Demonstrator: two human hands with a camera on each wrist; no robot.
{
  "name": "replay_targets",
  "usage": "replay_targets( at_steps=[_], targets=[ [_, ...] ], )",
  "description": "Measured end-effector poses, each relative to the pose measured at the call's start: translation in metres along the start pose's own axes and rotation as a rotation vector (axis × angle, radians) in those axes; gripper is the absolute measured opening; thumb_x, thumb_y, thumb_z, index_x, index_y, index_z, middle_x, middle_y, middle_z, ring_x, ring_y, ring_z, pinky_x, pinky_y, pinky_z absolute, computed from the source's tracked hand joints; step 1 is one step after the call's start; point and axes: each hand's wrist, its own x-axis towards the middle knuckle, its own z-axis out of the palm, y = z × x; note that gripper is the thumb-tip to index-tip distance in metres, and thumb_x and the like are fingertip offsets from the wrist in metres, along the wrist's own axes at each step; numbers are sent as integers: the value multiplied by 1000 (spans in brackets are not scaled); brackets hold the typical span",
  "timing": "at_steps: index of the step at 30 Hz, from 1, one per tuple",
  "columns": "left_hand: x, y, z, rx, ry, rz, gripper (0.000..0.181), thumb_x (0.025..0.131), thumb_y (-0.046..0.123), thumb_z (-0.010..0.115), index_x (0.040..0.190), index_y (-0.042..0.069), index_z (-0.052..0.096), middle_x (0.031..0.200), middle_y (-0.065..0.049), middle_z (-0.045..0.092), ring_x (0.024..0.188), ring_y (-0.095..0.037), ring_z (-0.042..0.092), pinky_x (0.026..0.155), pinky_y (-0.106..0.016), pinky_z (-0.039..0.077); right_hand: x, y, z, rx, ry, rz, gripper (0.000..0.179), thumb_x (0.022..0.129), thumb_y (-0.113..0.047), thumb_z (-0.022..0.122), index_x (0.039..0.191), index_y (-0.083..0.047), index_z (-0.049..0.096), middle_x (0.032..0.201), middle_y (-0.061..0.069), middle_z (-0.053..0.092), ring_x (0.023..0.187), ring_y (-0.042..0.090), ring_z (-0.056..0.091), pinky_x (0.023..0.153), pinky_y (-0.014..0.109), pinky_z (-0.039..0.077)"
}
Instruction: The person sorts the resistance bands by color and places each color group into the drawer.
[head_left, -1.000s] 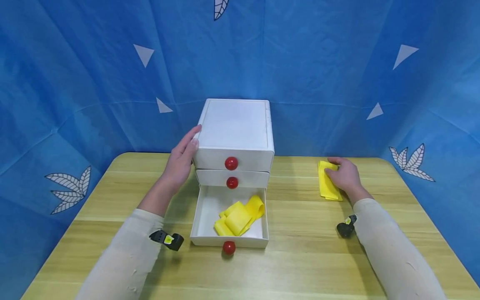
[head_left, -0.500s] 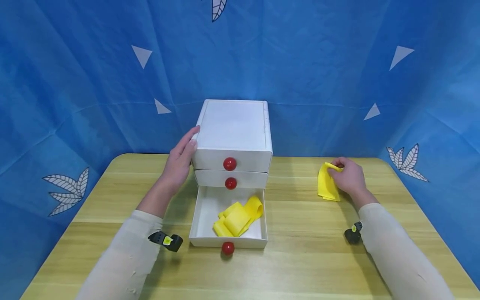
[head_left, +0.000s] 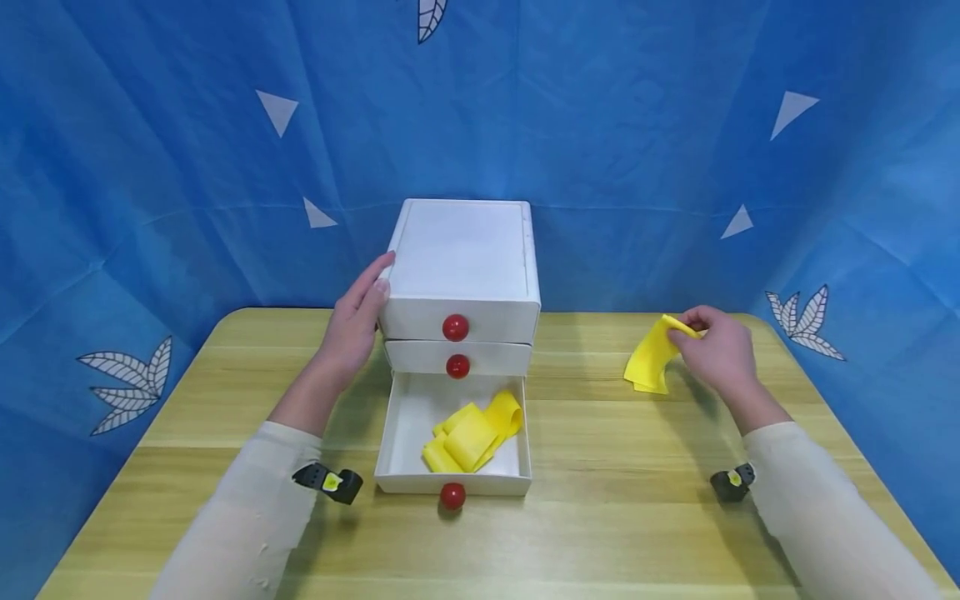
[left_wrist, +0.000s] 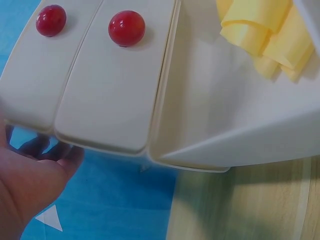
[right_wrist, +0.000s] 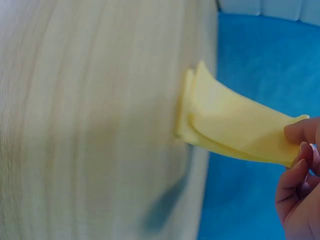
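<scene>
A white three-drawer box [head_left: 463,267] stands mid-table, each drawer with a red knob [head_left: 455,327]. Its bottom drawer [head_left: 450,479] is pulled out and holds a folded yellow cloth [head_left: 468,433] [left_wrist: 265,32]. My left hand [head_left: 352,321] [left_wrist: 25,180] rests flat against the box's left side, fingers straight. To the right, my right hand [head_left: 712,346] [right_wrist: 300,165] pinches the top edge of another folded yellow cloth [head_left: 651,360] [right_wrist: 230,120], which hangs lifted just above the table.
The wooden table [head_left: 600,517] reaches to a blue backdrop [head_left: 187,167] with white leaf and triangle prints on three sides. The upper two drawers [left_wrist: 85,75] are pushed in. Black wrist devices [head_left: 330,482] sit on both sleeves.
My right hand has pinched the yellow cloth that lay flat on the table and lifted it up and slightly right. The left hand stays on the box.
</scene>
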Motion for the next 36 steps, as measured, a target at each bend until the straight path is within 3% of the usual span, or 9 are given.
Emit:
replay_targets(
  at_steps=[9, 15, 20, 26, 36],
  targets=[
    [0, -1, -1, -14, -12, -3, 51, 106, 52, 34, 156, 45, 29, 162, 10, 21, 147, -21, 20, 112, -56, 29, -23, -40, -22, 53, 62, 26, 29, 98, -29, 62, 107, -1, 65, 107, 17, 60, 86, 31, 51, 55, 33, 49],
    [-1, -1, -2, -16, -15, -4, 51, 106, 52, 34, 156, 45, 28, 163, 10, 20, 147, -21, 20, 111, -57, 29, -40, -69, -28, 203, 91, 39, 32, 96, -30, 67, 108, 0, 67, 105, 14, 62, 84, 26, 54, 57, 21, 52],
    [-1, 0, -2, -17, -16, 2, 50, 106, 51, 34, 156, 44, 28, 162, 11, 20, 147, -21, 20, 111, -56, 29, -55, -96, -27, 326, 83, -18, 30, 94, -24, 71, 107, 2, 67, 104, 14, 63, 84, 24, 57, 64, 19, 54],
    [0, 0, -2, -25, -15, 14, 50, 107, 49, 33, 157, 43, 28, 163, 10, 20, 147, -21, 21, 111, -56, 29, -71, -129, -20, 488, 7, -101, 25, 92, -15, 73, 104, 5, 67, 104, 14, 63, 84, 21, 64, 70, 22, 56],
    [0, -1, -2, -16, -17, -1, 50, 106, 51, 34, 155, 46, 29, 162, 11, 21, 147, -19, 20, 112, -56, 29, -97, -179, -5, 701, -102, -281, 10, 87, -1, 74, 95, 3, 69, 95, 15, 68, 74, 28, 66, 69, 32, 59]
  ],
)
